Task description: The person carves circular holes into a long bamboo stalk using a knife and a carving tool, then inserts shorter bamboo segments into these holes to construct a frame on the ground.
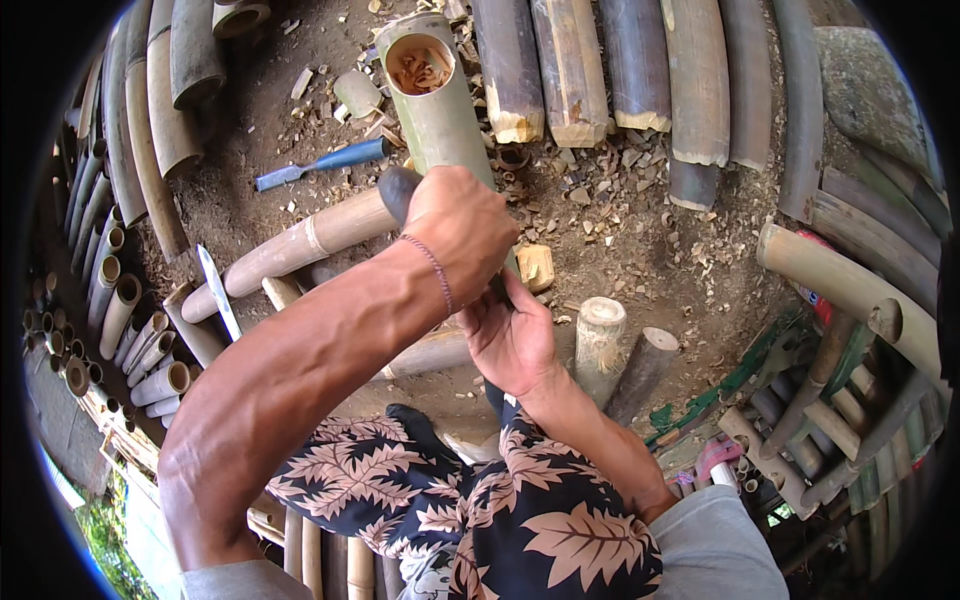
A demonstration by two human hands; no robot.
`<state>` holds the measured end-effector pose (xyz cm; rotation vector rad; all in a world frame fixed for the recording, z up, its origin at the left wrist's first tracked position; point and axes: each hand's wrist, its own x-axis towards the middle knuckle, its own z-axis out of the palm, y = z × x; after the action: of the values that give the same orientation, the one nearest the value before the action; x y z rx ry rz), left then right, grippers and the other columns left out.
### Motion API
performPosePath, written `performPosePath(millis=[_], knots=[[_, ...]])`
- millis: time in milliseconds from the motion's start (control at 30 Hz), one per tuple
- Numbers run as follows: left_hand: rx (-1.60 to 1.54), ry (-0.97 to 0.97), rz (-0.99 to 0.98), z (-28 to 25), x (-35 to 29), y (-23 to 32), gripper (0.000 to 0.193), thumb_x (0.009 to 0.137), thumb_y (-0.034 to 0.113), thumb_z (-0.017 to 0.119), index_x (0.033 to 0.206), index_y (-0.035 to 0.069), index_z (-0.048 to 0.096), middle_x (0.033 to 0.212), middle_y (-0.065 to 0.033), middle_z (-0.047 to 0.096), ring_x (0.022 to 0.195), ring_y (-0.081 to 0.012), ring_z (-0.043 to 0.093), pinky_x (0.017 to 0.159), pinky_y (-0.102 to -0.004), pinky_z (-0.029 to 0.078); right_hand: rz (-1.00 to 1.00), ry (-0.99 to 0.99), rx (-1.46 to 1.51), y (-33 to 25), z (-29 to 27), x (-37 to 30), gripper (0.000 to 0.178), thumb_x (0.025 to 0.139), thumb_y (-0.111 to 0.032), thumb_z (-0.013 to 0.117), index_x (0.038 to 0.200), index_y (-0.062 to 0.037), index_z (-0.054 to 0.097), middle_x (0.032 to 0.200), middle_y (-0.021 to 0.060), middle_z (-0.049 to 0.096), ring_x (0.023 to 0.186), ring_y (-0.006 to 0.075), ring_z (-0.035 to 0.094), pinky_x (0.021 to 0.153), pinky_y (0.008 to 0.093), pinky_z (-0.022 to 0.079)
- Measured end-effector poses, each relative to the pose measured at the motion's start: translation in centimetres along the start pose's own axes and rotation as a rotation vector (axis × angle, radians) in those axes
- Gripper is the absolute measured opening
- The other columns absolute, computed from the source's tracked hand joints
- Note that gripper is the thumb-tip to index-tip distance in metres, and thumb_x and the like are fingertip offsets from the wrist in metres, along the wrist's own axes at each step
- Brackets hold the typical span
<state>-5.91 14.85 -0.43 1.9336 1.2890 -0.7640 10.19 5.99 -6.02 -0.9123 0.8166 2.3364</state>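
Observation:
A thick pale-green bamboo tube point(436, 130) slants away from me, with a round opening near its far end and reddish-brown shavings point(420, 70) inside. Over the tube's nearer part, my left hand point(462, 222) is closed in a fist. A dark rounded knob point(399, 194) juts out at its left side; it looks like a handle's end, and the rest is hidden by the hand. Below the left wrist, my right hand point(512, 345) is turned palm up, its fingers curled at the tube's near end, partly hidden. A blue-handled chisel point(322, 165) lies on the dirt left of the tube.
A long bamboo pole point(300, 240) lies crosswise at left, beside an upright pale blade point(218, 292). Several thick bamboo lengths point(570, 70) line the far side. Two short wooden stumps point(600, 340) stand right of my hands. Wood chips point(620, 180) litter the dirt.

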Motion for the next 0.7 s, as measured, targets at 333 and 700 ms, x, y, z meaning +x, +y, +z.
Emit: performPosePath(millis=[333, 700], knots=[[-0.905, -0.299, -0.25, 8.2, -8.9, 5.3, 0.047, 0.085, 0.039, 0.065, 0.088, -0.008, 0.068, 0.083, -0.0295, 0.069, 0.084, -0.0415, 0.071, 0.081, -0.0478, 0.057, 0.264, 0.102, -0.839, 0.4, -0.5, -5.9, 0.038, 0.095, -0.02, 0.067, 0.126, -0.0059, 0.051, 0.112, 0.0054, 0.059, 0.102, 0.0147, 0.059, 0.089, 0.0325, 0.051], [-2.936, 0.002, 0.073, 14.3, -1.5, 16.3, 0.055, 0.098, 0.056, 0.051, 0.119, 0.006, 0.054, 0.091, -0.0054, 0.056, 0.087, -0.019, 0.06, 0.088, -0.0401, 0.051, 0.196, -0.289, -2.861, -8.7, 8.8, -6.8, 0.033, 0.084, -0.018, 0.06, 0.111, 0.0015, 0.053, 0.08, 0.0196, 0.068, 0.076, 0.0406, 0.068, 0.066, 0.0486, 0.054]])
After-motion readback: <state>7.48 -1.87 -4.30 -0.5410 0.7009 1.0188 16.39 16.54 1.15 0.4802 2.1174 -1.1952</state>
